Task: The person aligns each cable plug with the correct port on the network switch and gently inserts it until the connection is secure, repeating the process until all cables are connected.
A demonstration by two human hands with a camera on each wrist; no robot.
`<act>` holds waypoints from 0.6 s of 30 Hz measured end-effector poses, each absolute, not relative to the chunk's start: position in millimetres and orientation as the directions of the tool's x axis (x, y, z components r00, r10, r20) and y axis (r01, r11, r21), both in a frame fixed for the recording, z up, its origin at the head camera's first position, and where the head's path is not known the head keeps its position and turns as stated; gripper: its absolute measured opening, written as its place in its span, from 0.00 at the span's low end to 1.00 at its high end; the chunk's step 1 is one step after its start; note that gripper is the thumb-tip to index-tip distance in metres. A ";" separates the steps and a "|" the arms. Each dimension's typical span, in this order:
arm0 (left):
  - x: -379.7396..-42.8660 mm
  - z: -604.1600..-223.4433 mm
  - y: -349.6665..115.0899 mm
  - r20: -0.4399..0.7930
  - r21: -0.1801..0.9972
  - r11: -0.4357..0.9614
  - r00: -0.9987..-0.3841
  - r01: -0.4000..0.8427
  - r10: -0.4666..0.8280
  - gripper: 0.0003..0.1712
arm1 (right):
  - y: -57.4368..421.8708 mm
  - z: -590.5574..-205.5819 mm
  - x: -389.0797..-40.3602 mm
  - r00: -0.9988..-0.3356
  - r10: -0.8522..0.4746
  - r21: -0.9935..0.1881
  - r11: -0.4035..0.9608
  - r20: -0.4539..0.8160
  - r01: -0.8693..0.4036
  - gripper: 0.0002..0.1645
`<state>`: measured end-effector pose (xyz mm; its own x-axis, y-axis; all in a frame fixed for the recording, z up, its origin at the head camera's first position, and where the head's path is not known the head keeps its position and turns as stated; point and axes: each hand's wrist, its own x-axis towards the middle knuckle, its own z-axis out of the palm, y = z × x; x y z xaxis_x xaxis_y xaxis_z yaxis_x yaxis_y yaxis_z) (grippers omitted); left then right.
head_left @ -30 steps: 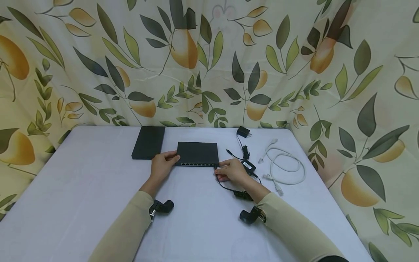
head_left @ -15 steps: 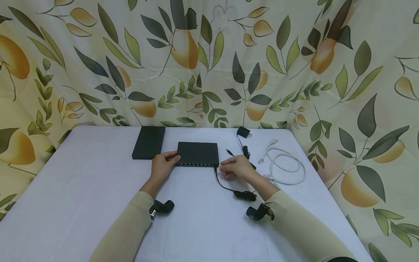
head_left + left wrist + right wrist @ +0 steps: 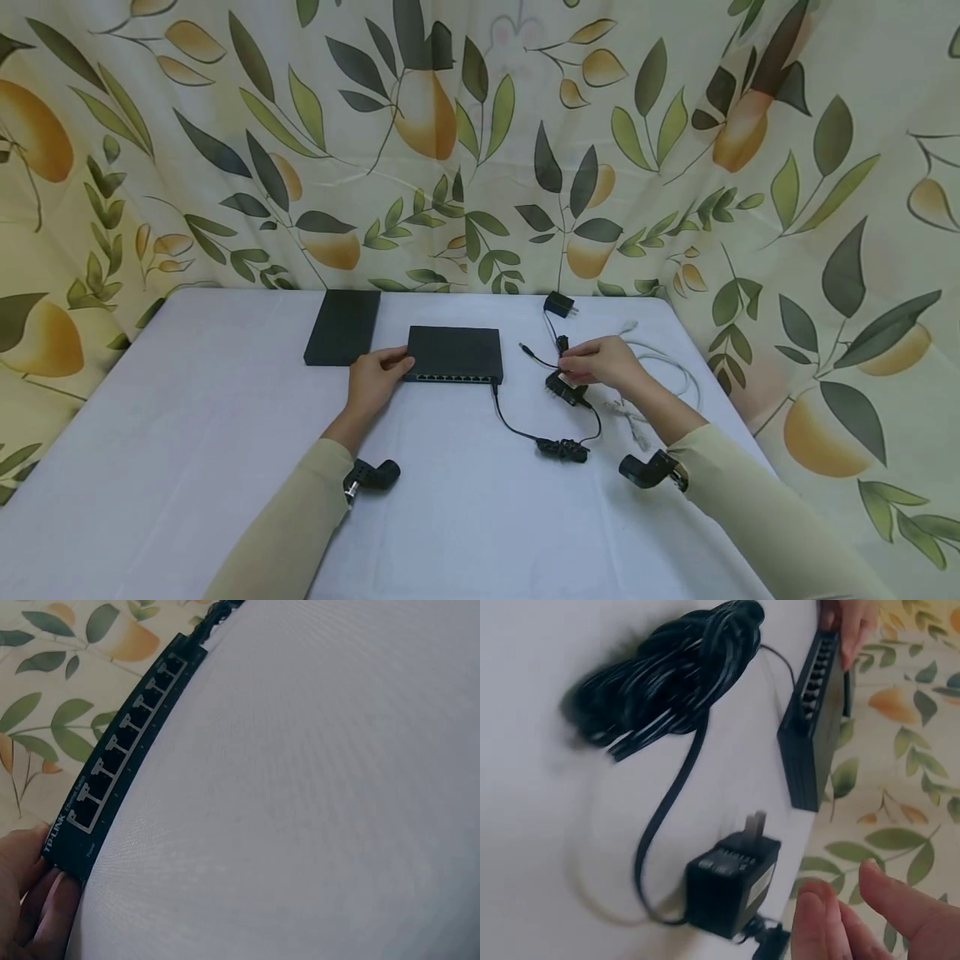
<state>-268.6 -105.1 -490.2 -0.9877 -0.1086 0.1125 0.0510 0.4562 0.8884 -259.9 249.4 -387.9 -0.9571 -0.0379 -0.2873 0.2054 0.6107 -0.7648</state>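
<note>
My left hand [image 3: 375, 377] holds the left end of a black Ethernet switch [image 3: 454, 353], thumb on top and fingers tucked at its side. In the left wrist view the port side of the switch [image 3: 124, 746] shows a row of sockets and TP-LINK lettering. A thin cord leads from its right front corner to a bundled cable [image 3: 562, 450], and on to a black power adapter [image 3: 564, 390] with metal prongs. Right above that adapter is my right hand [image 3: 606, 365]. Seen from the right wrist, its thumb and fingers stand apart beside the adapter [image 3: 727, 889], with nothing between them.
A flat black box [image 3: 342, 327] lies left of the switch. At the back right stands a second adapter [image 3: 558, 303], whose cord ends in a barrel plug [image 3: 525, 347]. White network cables [image 3: 684, 371] are coiled on the right, partly behind the right arm.
My right hand has left the cord at the switch's right corner and moved right and back, over the adapter. My left hand and the switch stay in place.
</note>
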 end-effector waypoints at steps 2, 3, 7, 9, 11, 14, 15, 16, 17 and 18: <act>-268.5 -490.2 -104.7 0.109 0.890 0.453 -0.988 0.050 -0.107 0.20 | 256.9 -388.1 -256.7 -0.958 -0.023 -0.748 0.629 -0.287 0.209 0.24; -268.4 -490.2 -104.6 0.106 0.891 0.451 -0.989 0.047 -0.106 0.20 | 260.4 -388.8 -254.6 -0.959 -0.018 -0.743 0.636 -0.284 0.208 0.24; -267.8 -490.6 -105.4 0.096 0.895 0.445 -0.990 0.039 -0.107 0.20 | 272.6 -396.5 -247.5 -0.963 0.006 -0.727 0.655 -0.270 0.207 0.25; -267.8 -490.6 -105.7 0.098 0.895 0.445 -0.989 0.041 -0.107 0.20 | 277.9 -401.7 -244.8 -0.965 0.013 -0.716 0.668 -0.263 0.204 0.25; -267.9 -490.4 -106.0 0.102 0.895 0.444 -0.989 0.044 -0.106 0.19 | 282.0 -406.8 -242.4 -0.966 0.019 -0.706 0.679 -0.256 0.201 0.26; -268.2 -490.5 -105.9 0.100 0.896 0.443 -0.989 0.043 -0.106 0.19 | 284.2 -413.8 -238.6 -0.968 0.020 -0.704 0.683 -0.249 0.195 0.27; -268.0 -490.4 -105.8 0.099 0.896 0.441 -0.989 0.042 -0.106 0.19 | 284.0 -416.0 -237.6 -0.968 0.025 -0.707 0.678 -0.249 0.199 0.27; -268.0 -490.6 -105.7 0.096 0.896 0.442 -0.990 0.040 -0.107 0.19 | 283.4 -417.8 -236.5 -0.968 0.033 -0.707 0.677 -0.248 0.204 0.28; -267.9 -490.7 -105.5 0.094 0.896 0.442 -0.990 0.037 -0.108 0.19 | 282.6 -419.4 -235.9 -0.970 0.037 -0.702 0.683 -0.240 0.200 0.28; -267.8 -490.6 -105.4 0.091 0.897 0.441 -0.990 0.034 -0.108 0.20 | 281.7 -420.7 -235.5 -0.971 0.042 -0.693 0.693 -0.236 0.198 0.28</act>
